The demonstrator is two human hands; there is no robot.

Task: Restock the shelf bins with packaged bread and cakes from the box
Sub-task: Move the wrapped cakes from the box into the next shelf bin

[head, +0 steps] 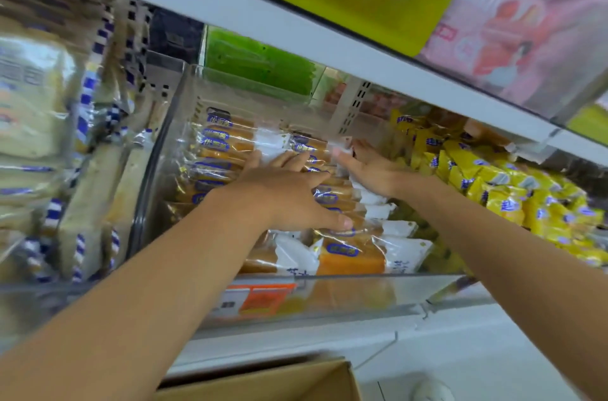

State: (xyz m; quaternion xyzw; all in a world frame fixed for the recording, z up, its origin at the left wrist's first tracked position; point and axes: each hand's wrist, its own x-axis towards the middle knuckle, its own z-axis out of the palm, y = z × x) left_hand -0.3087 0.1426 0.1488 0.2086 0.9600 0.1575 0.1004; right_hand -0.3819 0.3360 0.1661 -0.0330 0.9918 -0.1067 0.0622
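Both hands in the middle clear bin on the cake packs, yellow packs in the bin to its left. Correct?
Not quite: in the head view the yellow packs lie in the bin to its right; sliced bread packs are on the left. The rest stands: left hand and right hand are in the middle clear bin on the cake packs.

No legible text; blue oval labels (342, 250) on cake packets (355, 264) blurred; orange price tag (263, 298) unreadable

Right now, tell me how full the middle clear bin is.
Nearly full: orange cake packets pack the clear bin back to front, with the left hand and right hand on them.
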